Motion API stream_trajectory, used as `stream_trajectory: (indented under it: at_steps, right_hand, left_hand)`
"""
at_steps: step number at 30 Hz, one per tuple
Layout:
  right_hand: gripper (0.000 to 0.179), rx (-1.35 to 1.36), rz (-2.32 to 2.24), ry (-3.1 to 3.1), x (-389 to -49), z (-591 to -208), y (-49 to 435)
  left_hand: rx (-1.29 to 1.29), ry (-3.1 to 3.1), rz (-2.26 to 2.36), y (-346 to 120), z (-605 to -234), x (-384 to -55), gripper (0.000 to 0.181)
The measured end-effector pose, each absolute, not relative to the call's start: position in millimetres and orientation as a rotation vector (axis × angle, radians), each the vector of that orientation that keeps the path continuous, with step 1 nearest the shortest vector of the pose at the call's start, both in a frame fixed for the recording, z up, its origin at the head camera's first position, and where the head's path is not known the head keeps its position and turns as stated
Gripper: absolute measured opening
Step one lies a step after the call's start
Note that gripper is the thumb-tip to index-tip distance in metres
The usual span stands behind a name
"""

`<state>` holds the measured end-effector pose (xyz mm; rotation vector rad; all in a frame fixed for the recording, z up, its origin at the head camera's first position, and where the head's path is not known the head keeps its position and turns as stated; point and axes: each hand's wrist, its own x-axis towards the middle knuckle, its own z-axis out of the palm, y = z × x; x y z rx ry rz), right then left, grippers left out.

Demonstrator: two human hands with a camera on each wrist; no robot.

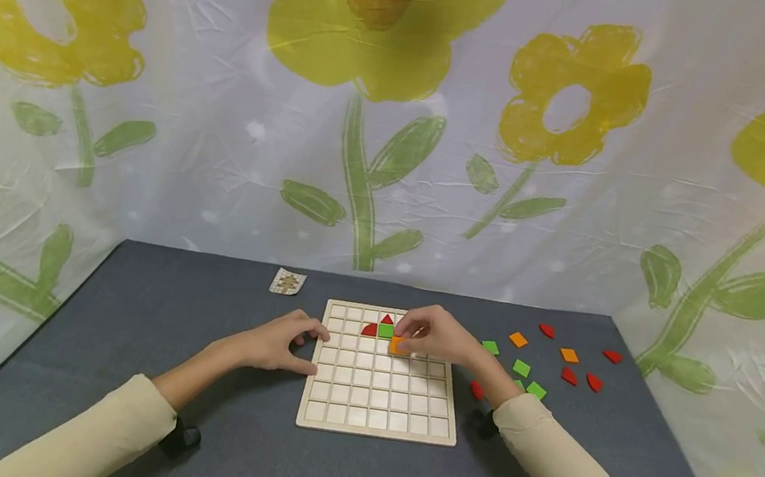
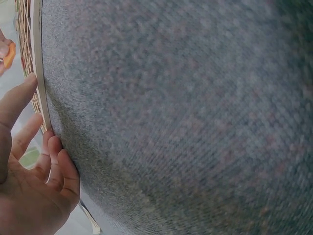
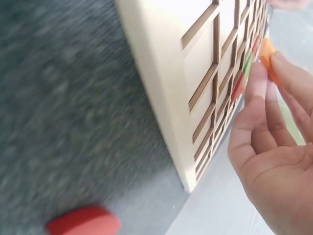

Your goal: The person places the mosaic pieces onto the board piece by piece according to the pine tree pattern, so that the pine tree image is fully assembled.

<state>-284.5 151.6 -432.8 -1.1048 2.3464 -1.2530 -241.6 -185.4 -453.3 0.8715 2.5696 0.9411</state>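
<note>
A pale wooden grid board (image 1: 374, 433) lies in the middle of the dark table. My left hand (image 1: 278, 340) is at its left edge, thumb and fingers spread along the rim. Over the upper part of the grid, my right hand (image 1: 438, 333) pinches an orange square tile (image 3: 268, 56) between thumb and fingers, close above the cells. Just left of that tile, a green square tile (image 1: 386, 331) sits in a cell. A red triangle tile (image 1: 387, 320) is directly behind the green one, and a red quarter-round tile (image 1: 370, 329) is on its left.
Loose tiles are scattered right of the board: several green squares (image 1: 521, 368), orange squares (image 1: 517, 339) and red pieces (image 1: 594, 382). One red piece (image 3: 84, 223) lies near the board's right edge. A small patterned card (image 1: 288, 282) lies behind the left hand. A flowered cloth (image 1: 223, 129) hangs behind the table.
</note>
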Motion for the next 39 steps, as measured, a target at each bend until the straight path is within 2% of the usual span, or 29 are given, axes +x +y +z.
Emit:
stream_trajectory:
  at_steps: [39]
  right_hand:
    - [0.005, -1.012, -1.094, 2.492, -284, -435, 120]
  left_hand:
    - [0.884, 2.57, 0.933, -187, -457, -245, 0.051]
